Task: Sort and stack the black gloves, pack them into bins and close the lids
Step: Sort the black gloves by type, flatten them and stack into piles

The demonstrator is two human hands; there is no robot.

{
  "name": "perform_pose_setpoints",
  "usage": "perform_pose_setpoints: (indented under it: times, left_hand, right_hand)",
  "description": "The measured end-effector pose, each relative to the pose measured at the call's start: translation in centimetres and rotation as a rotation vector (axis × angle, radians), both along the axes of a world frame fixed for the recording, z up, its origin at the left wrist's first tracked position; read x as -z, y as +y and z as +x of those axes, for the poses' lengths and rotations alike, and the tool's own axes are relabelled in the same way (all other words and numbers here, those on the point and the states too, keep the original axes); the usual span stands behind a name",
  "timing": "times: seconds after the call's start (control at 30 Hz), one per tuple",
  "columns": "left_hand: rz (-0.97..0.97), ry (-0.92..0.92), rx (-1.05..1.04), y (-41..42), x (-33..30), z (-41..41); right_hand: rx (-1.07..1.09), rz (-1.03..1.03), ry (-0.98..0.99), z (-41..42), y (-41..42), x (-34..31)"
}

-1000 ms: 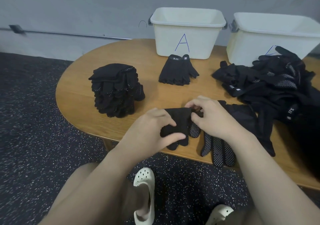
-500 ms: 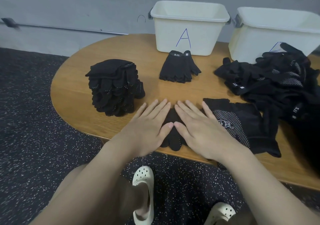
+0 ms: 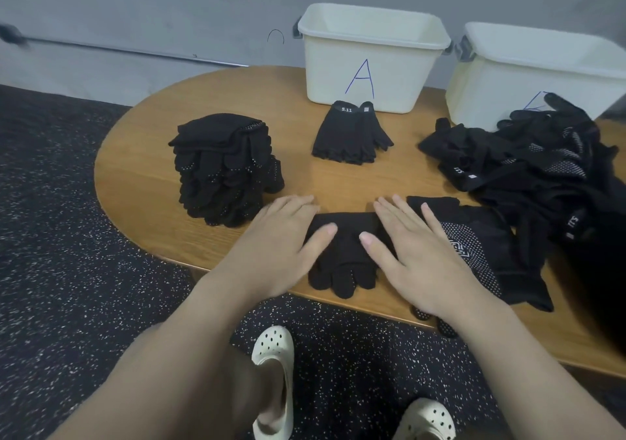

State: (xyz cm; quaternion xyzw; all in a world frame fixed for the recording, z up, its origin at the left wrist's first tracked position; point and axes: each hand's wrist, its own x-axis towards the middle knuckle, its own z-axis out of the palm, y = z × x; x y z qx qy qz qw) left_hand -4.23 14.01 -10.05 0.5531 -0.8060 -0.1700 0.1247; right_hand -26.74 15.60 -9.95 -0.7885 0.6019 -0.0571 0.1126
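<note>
A black glove (image 3: 345, 253) lies flat near the table's front edge, its fingers pointing toward me. My left hand (image 3: 281, 239) presses its left side with straight fingers, and my right hand (image 3: 416, 250) lies flat on its right side. A tall stack of dotted black gloves (image 3: 223, 165) stands at the left. A small stack of fingerless gloves (image 3: 349, 134) sits in front of the white bin marked A (image 3: 369, 53). A loose heap of black gloves (image 3: 542, 165) covers the right, in front of a second white bin (image 3: 528, 77).
A dotted glove (image 3: 481, 250) lies flat just right of my right hand. The wooden table (image 3: 142, 182) has a rounded left end. Both bins stand open against the grey wall. Below the table edge are dark speckled floor and my white clogs (image 3: 271, 372).
A second ago both hands pinched and folded the glove above the table. They then laid it flat, and now they have slid apart from its middle toward its sides.
</note>
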Motion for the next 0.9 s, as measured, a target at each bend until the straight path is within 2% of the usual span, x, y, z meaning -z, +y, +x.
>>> perform_pose_setpoints:
  times: [0.07,0.17,0.43,0.63,0.7,0.83,0.9]
  left_hand:
    - [-0.025,0.113,-0.053,-0.5,-0.1,-0.3]
    - [-0.031,0.112,-0.05,-1.2,0.3,-0.3]
    - [0.07,0.23,-0.082,-1.7,-0.1,-0.2]
    - [0.128,0.515,-0.097,-1.2,-0.1,0.0]
    - [0.136,0.66,-0.118,-0.8,-0.6,0.1]
    - [0.205,1.065,-0.219,0.4,-1.7,0.0]
    - [0.229,1.095,-0.217,0.8,-2.4,0.1]
  right_hand:
    - [-0.008,-0.052,-0.077,0.0,-0.6,0.1]
    - [-0.023,-0.097,-0.147,-0.3,-1.9,-0.1]
    - [-0.093,0.091,-0.277,0.1,-3.6,-1.4]
    - [-0.04,0.218,-0.431,0.9,-3.4,-2.7]
    - [-0.025,0.238,-0.542,0.8,-3.3,-3.1]
    - [-0.016,0.206,-0.822,0.8,-2.6,-3.5]
    - [0.005,0.155,-0.97,1.2,-2.3,-3.9]
